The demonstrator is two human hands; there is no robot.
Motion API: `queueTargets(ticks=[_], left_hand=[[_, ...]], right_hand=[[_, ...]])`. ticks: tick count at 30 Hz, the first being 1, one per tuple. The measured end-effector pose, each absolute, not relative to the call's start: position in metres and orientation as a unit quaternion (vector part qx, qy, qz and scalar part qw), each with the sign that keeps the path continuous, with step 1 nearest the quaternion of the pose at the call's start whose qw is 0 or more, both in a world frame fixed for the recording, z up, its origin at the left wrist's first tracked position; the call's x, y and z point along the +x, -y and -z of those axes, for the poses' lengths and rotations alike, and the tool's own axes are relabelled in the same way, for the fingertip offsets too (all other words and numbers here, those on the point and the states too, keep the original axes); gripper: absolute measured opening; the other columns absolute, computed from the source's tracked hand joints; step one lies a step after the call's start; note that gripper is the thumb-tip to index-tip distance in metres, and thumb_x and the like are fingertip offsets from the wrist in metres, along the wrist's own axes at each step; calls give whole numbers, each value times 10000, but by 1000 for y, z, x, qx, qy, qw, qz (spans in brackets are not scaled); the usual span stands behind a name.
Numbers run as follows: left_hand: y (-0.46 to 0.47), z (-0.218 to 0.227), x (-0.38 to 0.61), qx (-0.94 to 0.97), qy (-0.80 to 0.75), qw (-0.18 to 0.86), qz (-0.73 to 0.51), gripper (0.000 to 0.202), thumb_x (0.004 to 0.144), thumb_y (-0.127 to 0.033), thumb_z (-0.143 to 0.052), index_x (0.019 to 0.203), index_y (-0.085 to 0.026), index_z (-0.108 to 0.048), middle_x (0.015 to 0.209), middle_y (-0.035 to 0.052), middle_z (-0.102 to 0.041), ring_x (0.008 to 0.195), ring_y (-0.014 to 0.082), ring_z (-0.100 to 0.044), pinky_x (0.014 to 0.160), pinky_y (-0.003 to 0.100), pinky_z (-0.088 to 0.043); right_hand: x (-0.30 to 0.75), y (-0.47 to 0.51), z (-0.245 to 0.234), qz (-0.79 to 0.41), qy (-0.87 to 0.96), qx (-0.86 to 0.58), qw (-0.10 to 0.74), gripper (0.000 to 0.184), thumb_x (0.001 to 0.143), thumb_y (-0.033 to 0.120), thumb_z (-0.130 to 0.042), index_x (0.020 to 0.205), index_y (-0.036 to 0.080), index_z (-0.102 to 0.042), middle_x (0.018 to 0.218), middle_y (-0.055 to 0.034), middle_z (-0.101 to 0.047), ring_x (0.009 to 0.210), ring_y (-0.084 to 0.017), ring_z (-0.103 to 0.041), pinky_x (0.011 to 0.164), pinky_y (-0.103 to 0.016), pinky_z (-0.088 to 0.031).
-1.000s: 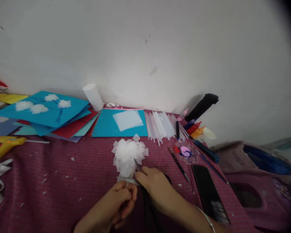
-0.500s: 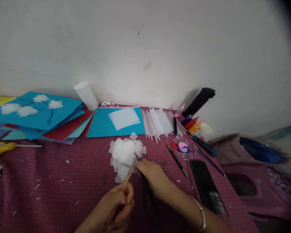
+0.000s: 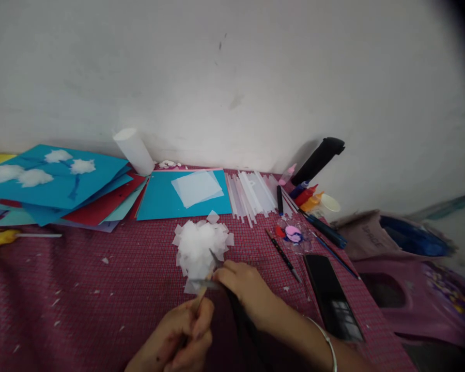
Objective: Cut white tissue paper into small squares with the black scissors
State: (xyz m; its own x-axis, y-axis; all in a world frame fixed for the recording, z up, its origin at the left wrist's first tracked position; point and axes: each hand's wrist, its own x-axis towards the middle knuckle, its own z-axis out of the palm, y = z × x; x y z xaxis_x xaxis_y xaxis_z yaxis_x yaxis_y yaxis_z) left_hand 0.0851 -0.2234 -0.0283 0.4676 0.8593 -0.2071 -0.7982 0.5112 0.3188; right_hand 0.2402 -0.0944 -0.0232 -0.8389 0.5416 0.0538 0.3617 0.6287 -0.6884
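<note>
My left hand (image 3: pixel 188 328) is closed around a thin pale strip (image 3: pixel 200 295), its end pointing up and away from me. In my right hand (image 3: pixel 246 289) is a pair of dark-handled scissors (image 3: pixel 211 283), blades spread, one of them across the strip's tip. Motion blurs the blades, and my fingers hide part of the handles. Just beyond and below the blades lies a heap of small white translucent squares (image 3: pixel 199 245) on the red checked cloth (image 3: pixel 112 268).
Blue card (image 3: pixel 158 199) bears translucent sheets (image 3: pixel 197 188), with white strips (image 3: pixel 253 196) beside it. Stacked papers (image 3: pixel 93 188) and a yellow-handled tool (image 3: pixel 3 240) lie left. A phone (image 3: pixel 333 297), paintbrush (image 3: pixel 283 256), paint palette (image 3: pixel 292 236) and paint tubes (image 3: pixel 306 195) sit right.
The scissors and my right hand have come down slightly toward my left hand. The strip now shows shorter above my left fingers. The view has shifted a little to the right.
</note>
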Motion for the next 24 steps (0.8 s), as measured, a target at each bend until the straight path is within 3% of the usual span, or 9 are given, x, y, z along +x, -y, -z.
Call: queueTargets(ticks=[4,7,13,20,24], left_hand=[[220,25,88,133,-178,858,-463,135,729,-192,-517,608,-198,-458,323,-90,-329,247,30,-139,285,119,-175],[217,25,93,164,-272,828,-461,64,689,-193,-493,628,-204,-479,334,-90,-350,260,41,-151,285,131,-173],[219,32,101,300,-515,694,-403,54,743,-226,-465,714,-198,-502,418,-91,-383,351,57,-235,333,150,-167],[211,11,101,320,-591,621,-404,372,840,-580,-435,800,-212,-468,416,-108,-376,296,68,-258,311,186,-250],[210,1,100,318,-612,584,-428,354,843,-550,-458,815,-199,-499,436,-102,-379,333,71,-273,330,180,-256]], right_hand=[[238,81,28,-391,844,-314,192,190,948,230,-415,853,176,-570,761,-5,-574,693,-155,-527,655,-262,-405],[235,86,17,-423,819,-323,216,256,976,309,-364,828,188,-534,711,22,-525,637,-130,-496,588,-227,-402],[231,101,4,-552,760,-256,228,237,928,347,-472,760,190,-526,663,56,-458,602,-100,-439,554,-204,-362],[230,100,11,-540,774,-250,219,220,935,306,-458,755,194,-519,642,47,-547,582,-103,-501,542,-199,-395],[240,95,9,-458,794,-312,251,247,961,299,-378,766,201,-496,708,16,-531,615,-129,-472,577,-244,-383]])
